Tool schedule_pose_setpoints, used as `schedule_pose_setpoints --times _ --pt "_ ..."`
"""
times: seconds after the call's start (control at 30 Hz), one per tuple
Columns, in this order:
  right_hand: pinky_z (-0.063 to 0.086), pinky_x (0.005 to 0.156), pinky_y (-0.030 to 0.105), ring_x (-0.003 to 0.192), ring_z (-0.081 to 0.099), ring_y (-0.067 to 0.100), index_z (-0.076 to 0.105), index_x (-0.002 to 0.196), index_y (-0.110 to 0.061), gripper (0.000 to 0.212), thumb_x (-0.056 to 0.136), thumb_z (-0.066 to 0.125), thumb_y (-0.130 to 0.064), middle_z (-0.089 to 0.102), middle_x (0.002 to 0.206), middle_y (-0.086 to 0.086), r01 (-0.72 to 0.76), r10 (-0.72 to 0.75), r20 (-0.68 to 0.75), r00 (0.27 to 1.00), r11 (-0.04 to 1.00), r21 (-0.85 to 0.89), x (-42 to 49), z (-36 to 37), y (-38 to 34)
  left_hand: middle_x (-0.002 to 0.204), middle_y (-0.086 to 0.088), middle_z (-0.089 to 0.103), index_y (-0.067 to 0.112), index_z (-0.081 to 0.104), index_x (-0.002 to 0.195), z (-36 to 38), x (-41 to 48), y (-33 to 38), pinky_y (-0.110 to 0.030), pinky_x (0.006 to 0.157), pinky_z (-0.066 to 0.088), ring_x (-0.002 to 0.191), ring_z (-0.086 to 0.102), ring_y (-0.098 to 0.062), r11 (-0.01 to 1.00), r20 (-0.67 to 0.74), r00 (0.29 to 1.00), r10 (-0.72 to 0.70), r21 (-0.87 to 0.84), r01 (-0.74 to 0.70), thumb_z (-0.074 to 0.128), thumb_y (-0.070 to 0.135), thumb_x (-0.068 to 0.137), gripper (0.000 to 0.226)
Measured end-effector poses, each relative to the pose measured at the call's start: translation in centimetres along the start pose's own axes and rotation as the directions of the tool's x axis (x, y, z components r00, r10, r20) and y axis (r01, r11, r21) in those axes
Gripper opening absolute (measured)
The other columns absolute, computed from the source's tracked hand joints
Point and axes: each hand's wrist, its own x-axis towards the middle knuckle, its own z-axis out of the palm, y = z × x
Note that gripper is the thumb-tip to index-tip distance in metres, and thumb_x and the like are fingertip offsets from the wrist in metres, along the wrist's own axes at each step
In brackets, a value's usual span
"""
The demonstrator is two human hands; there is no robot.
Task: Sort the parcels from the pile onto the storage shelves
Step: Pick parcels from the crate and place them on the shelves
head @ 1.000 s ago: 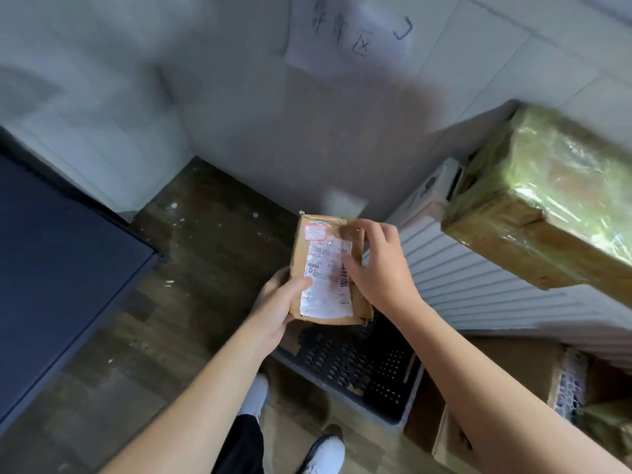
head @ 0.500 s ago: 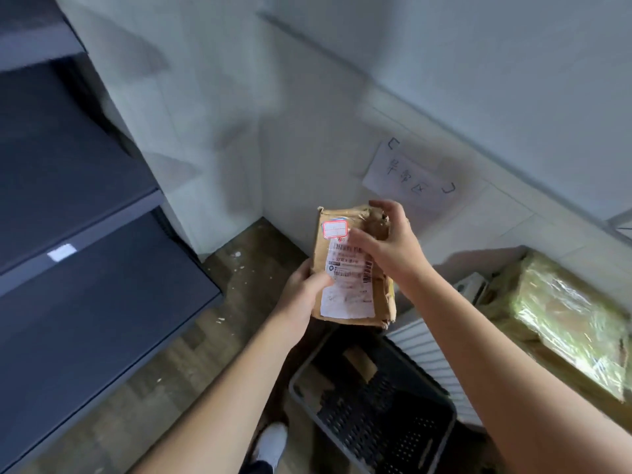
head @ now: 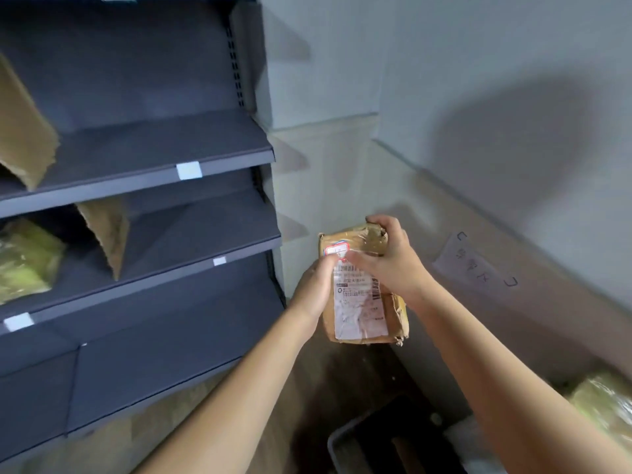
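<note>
- Parcel: small brown cardboard box, held upright in mid-air at centre frame, just right of the shelf unit and touching no shelf.
- Box is battered: top end crumpled under glossy clear tape, lower right edge torn and frayed.
- Left hand: fingers wrapped behind the parcel's left edge, thumb pressed on the front face near the top.
- Right hand: fingers curled over the parcel's upper right corner, gripping it; thumb across the front, motion-blurred.
- White shipping label covers most of the front face: barcodes along the top and right side, rows of small print, not legible.
- Small red-bordered sticker at the parcel's upper left, partly under the thumbs; text unreadable.
- Paper sign on the wall, right of centre: handwritten characters between corner brackets, too blurred to read.
- Shelf front edges carry blank white tags.
- Left edge of frame: cardboard pieces and a green film-wrapped parcel on the shelves.
</note>
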Motion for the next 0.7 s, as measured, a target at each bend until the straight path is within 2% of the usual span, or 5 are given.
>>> schedule_pose_setpoints --times 0.17,0.3,0.47,0.57,0.7 --pt "0.045 0.09 0.031 0.104 0.051 0.016 0.043 0.132 -0.033 0.061 0.082 0.077 -0.024 0.039 0.125 0.0 -0.019 0.017 0.158 0.987 1.0 0.009 -2.2 2.7 -1.9 0.091 0.002 0.077 0.023 0.074 0.092 -2.7 -4.7 -0.9 -0.041 0.095 0.05 0.092 0.071 -0.018 0.999 -0.12 0.992 -0.05 -0.01 0.049 0.039 0.047 0.095 0.043" --pt "0.052 0.095 0.045 0.107 0.061 0.022 0.045 0.122 -0.041 0.059 0.078 0.081 -0.028 0.045 0.129 0.002 -0.052 0.036 0.277 0.96 0.997 0.052 -3.8 6.0 -2.8 0.094 0.0 0.077 0.022 0.075 0.099 -5.6 -8.0 -2.1 -0.044 0.098 0.051 0.094 0.072 -0.02 0.993 -0.21 0.971 -0.115 -0.039 0.109 0.042 0.055 0.087 0.049" --pt "0.054 0.093 0.047 0.105 0.063 0.024 0.044 0.117 -0.042 0.057 0.077 0.082 -0.03 0.048 0.128 0.001 -0.067 0.033 0.382 0.923 0.995 0.077 -5.6 10.5 -4.3 0.092 -0.002 0.077 0.018 0.073 0.106 -9.6 -10.7 -3.8 -0.038 0.09 0.053 0.09 0.073 -0.021 0.99 -0.264 0.954 -0.141 -0.069 0.127 0.038 0.051 0.095 0.05" --pt "0.055 0.093 0.048 0.104 0.065 0.025 0.043 0.114 -0.045 0.058 0.075 0.083 -0.033 0.051 0.128 0.003 -0.086 0.05 0.419 0.907 0.994 0.066 -6.5 12.6 -4.8 0.091 -0.001 0.077 0.019 0.073 0.105 -11.5 -11.7 -4.8 -0.031 0.077 0.054 0.087 0.073 -0.019 0.987 -0.278 0.948 -0.152 -0.091 0.132 0.039 0.052 0.095 0.049" --pt "0.055 0.093 0.047 0.104 0.065 0.025 0.042 0.113 -0.049 0.058 0.074 0.083 -0.035 0.054 0.128 0.004 -0.109 0.082 0.451 0.889 0.993 0.035 -7.3 15.0 -5.6 0.086 0.003 0.076 0.022 0.072 0.096 -13.8 -12.9 -5.6 -0.028 0.069 0.049 0.083 0.071 -0.015 0.984 -0.278 0.946 -0.167 -0.101 0.144 0.038 0.055 0.096 0.047"
